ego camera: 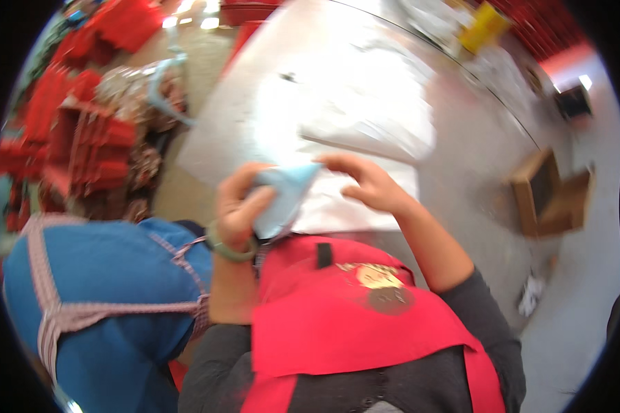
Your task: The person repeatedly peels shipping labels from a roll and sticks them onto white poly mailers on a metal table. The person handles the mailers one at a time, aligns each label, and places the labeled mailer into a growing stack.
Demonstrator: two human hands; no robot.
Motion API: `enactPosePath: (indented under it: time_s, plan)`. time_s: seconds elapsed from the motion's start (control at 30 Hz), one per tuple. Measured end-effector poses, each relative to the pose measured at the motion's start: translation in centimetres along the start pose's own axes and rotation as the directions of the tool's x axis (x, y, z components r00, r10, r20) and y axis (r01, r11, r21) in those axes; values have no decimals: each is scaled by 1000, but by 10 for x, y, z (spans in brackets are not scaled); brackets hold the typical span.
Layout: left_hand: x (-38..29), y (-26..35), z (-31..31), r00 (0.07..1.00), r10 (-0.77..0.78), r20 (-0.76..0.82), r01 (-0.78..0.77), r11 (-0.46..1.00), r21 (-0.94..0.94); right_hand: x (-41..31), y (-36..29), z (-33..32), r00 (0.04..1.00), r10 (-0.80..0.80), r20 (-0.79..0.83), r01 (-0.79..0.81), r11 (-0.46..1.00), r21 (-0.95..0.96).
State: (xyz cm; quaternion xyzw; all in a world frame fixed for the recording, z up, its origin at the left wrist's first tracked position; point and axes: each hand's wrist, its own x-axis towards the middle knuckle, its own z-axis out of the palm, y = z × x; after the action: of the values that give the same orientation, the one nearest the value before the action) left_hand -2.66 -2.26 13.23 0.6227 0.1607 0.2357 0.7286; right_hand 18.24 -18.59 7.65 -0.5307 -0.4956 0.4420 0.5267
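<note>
A light-blue folded sheet (284, 196), perhaps cloth or film, is blurred in front of my apron. My left hand (243, 201), with a green bangle at its wrist, grips the sheet's left side, thumb on top. My right hand (369, 180) reaches in from the right. Its fingertips are at the sheet's upper right corner, and I cannot tell whether they touch it; the thumb stands apart. Beneath both hands lie white sheets (341, 211) on a pale table (217, 129). Beyond them is a stack of white plastic film or bags (372, 113), washed out by glare.
Another person in blue clothing (108, 268) with apron straps is close at my left. Red plastic crates (88, 149) and a clear-wrapped pile (134, 93) fill the upper left. An open cardboard box (547, 201) sits at the right, with a yellow roll (483, 28) at the far edge.
</note>
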Motion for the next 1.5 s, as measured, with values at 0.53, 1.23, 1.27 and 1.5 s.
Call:
enactPosePath:
  time_s: [0.53,1.23,1.27,1.5]
  plan:
    - [38,-53,-22,968,-35,249,-12,983,182,18,10,28,890,128,-438,-68,986,151]
    - [33,-77,4,989,33,144,-98,877,471,0,33,29,833,465,-300,-257,806,534]
    - [33,-80,5,987,12,159,-87,874,478,-1,36,28,828,478,-294,-255,787,561]
    - [34,-93,11,978,-82,190,-36,837,547,-14,57,19,822,493,-285,-240,754,612]
